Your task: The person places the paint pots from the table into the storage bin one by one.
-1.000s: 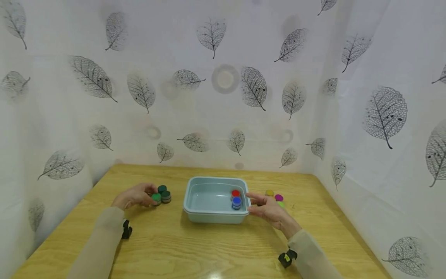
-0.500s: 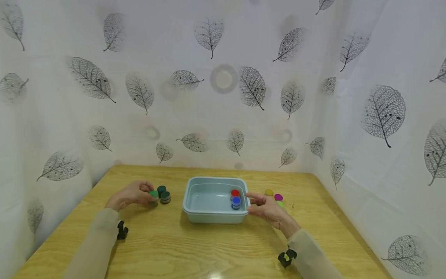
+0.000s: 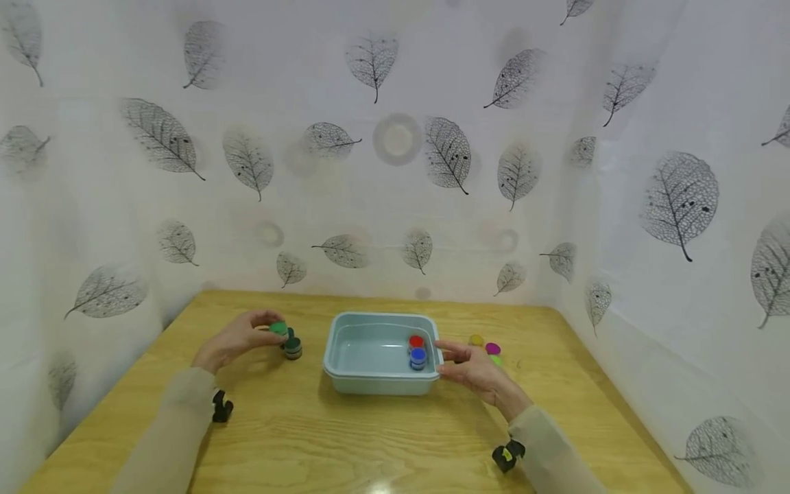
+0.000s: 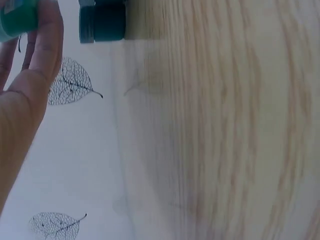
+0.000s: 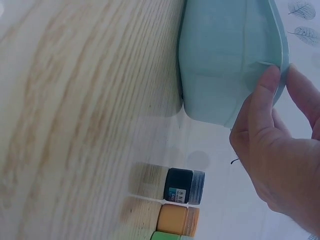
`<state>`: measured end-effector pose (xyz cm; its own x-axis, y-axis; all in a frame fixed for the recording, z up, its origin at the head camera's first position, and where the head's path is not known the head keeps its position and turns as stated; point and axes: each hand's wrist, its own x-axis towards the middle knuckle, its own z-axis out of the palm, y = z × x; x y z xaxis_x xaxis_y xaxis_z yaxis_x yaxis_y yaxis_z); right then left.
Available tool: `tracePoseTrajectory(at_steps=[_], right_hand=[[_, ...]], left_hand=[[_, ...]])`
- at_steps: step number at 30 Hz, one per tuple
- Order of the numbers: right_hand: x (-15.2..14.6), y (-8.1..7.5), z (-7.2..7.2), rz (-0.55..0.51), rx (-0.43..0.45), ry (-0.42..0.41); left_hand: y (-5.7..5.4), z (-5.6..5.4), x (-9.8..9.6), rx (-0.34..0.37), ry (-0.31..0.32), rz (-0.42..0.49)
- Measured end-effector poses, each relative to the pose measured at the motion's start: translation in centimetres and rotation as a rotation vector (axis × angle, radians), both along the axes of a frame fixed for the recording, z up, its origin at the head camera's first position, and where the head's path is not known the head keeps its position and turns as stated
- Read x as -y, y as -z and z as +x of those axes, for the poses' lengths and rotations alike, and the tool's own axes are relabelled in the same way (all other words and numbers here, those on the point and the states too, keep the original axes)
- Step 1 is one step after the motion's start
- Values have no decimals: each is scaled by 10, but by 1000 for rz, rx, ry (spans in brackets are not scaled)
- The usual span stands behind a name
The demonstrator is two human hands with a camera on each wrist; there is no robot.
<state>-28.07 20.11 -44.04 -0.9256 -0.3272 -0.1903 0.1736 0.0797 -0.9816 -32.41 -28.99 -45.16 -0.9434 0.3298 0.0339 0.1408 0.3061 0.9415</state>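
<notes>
My left hand holds a small green-lidded paint jar above the table, fingers and thumb around it; the left wrist view shows the same jar at its upper left corner. Just beside it stand two dark green jars, the farther one partly hidden. A pale blue plastic basin sits mid-table with a red-lidded jar and a blue-lidded jar at its right end. My right hand pinches the rim of that end, thumb and fingers on either side in the right wrist view.
Right of the basin, partly behind my right hand, stand jars with a yellow lid, a magenta lid and a lime lid. A leaf-patterned white curtain surrounds the wooden table.
My left hand has lifted the green-lidded jar from the table, first slightly left, then up and right toward the dark green jars. My right hand keeps its place on the basin rim.
</notes>
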Motion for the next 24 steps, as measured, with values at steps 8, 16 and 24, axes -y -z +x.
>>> tracePoseTrajectory(at_steps=[8,16,24], right_hand=[[-1,1,0,-2,-1,-1],[-1,3,-1,-9,5,13],[0,2,-3,-15,7,1]], left_hand=[[-9,1,-22,102,-81,138],[-8,-1,-49,28,-91,125],[-13,0,-79,-19,-121,145]])
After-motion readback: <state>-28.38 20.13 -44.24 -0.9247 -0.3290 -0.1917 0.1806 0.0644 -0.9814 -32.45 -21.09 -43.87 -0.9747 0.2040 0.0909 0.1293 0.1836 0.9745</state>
